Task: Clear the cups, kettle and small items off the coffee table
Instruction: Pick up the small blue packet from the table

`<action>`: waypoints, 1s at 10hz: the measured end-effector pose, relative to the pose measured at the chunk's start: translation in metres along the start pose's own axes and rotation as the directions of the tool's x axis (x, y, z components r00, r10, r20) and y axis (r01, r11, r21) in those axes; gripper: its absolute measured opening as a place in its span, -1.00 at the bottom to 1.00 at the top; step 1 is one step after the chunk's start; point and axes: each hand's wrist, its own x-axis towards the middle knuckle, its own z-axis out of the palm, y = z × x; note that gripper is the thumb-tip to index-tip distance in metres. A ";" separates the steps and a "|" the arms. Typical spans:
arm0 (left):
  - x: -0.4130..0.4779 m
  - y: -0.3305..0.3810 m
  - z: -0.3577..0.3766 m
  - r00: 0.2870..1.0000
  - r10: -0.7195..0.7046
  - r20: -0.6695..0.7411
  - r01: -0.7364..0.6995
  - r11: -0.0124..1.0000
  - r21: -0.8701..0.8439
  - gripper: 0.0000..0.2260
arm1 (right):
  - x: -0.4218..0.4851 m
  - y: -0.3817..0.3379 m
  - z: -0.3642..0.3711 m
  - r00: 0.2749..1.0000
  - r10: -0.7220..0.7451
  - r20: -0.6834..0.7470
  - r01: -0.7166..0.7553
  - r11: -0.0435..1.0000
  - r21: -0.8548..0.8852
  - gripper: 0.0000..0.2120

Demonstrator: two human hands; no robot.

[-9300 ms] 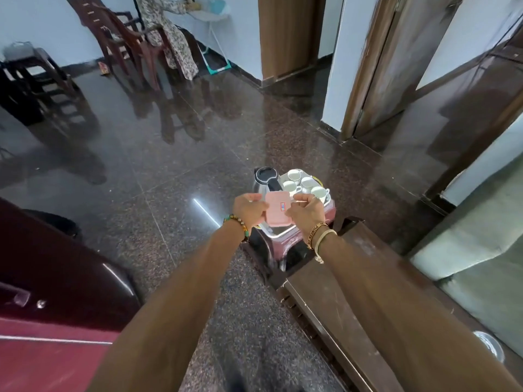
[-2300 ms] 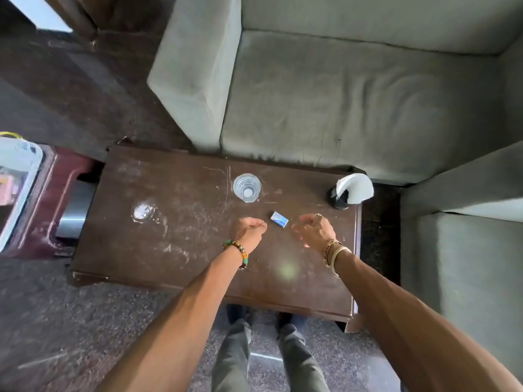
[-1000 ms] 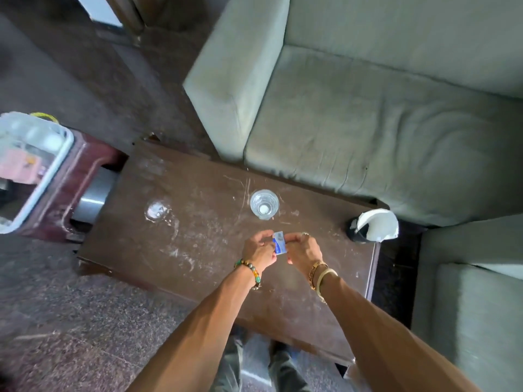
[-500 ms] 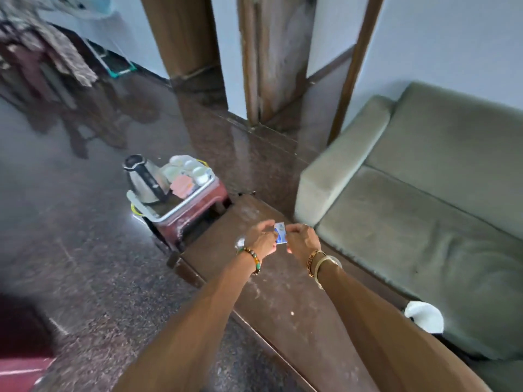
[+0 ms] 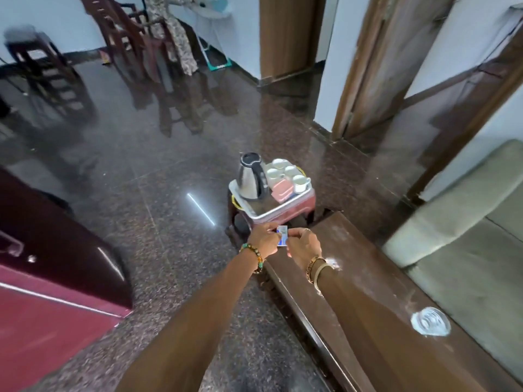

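My left hand [image 5: 264, 240] and my right hand [image 5: 304, 246] pinch a small blue and white packet [image 5: 282, 235] between them, just before the near edge of a white tray [image 5: 266, 213]. The tray sits on a red stool [image 5: 307, 200] off the far end of the brown coffee table [image 5: 365, 278]. On the tray stand a steel kettle [image 5: 250, 178], several white cups [image 5: 283, 171] and a pink box [image 5: 282, 190]. A clear glass [image 5: 430, 325] stands on the table near my right forearm.
A grey-green sofa [image 5: 467, 236] runs along the table's right side. A maroon cabinet [image 5: 48, 267] stands at the left. Dark wooden chairs [image 5: 124, 38] and a person in patterned cloth are at the far wall. Polished stone floor lies between.
My view has swung left toward the tray and stool. Both hands have carried the packet closer to the tray; the sofa has slid to the right edge.
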 end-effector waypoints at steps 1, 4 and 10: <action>0.013 0.004 -0.040 0.999 -0.010 -0.051 0.007 0.999 -0.051 -0.68 | 0.014 -0.032 0.031 0.999 -0.040 0.031 0.040 0.999 -0.004 -0.74; 0.087 0.005 -0.099 0.990 -0.021 -0.139 0.031 0.997 0.071 -0.64 | 0.084 -0.071 0.098 0.994 -0.075 0.073 0.075 0.997 0.005 -0.73; 0.260 0.104 -0.091 0.997 -0.038 0.067 0.036 0.999 0.036 -0.65 | 0.247 -0.138 0.072 0.996 0.055 -0.063 -0.048 0.993 0.107 -0.78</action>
